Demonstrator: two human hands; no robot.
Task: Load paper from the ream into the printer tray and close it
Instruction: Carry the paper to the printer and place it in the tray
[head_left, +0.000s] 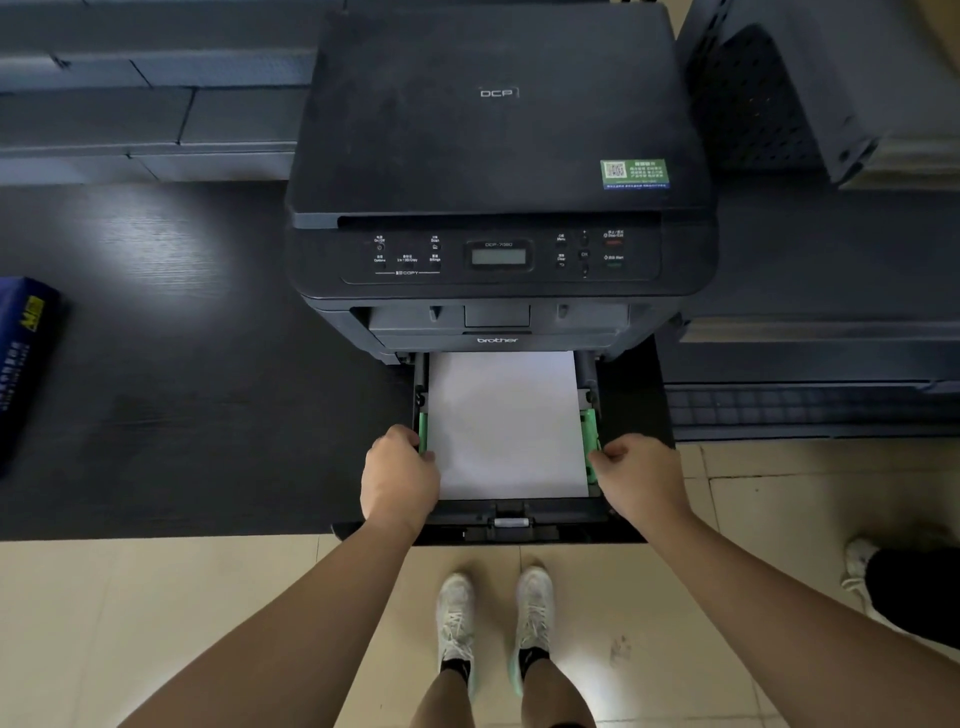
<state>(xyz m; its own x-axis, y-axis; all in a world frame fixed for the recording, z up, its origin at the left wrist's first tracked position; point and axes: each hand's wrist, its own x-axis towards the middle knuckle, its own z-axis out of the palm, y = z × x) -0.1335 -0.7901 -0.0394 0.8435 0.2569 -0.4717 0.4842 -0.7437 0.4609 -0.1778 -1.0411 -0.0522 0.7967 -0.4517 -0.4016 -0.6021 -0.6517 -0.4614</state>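
Note:
A black printer (498, 130) stands on a dark table. Its paper tray (511, 522) is pulled out toward me and holds a flat stack of white paper (506, 426). My left hand (397, 475) grips the tray's left side at the green paper guide (423, 431), fingers curled over the edge. My right hand (636, 478) pinches the right green guide (590, 431) on the opposite side. A blue paper ream (23, 353) lies at the table's far left edge, partly out of view.
The dark table (182, 364) stretches left of the printer. Grey stacked boxes line the back left. A black perforated case (779, 88) stands at the back right, a shelf (810, 395) to the right. Below are tiled floor, my white shoes and another person's shoe (857, 566).

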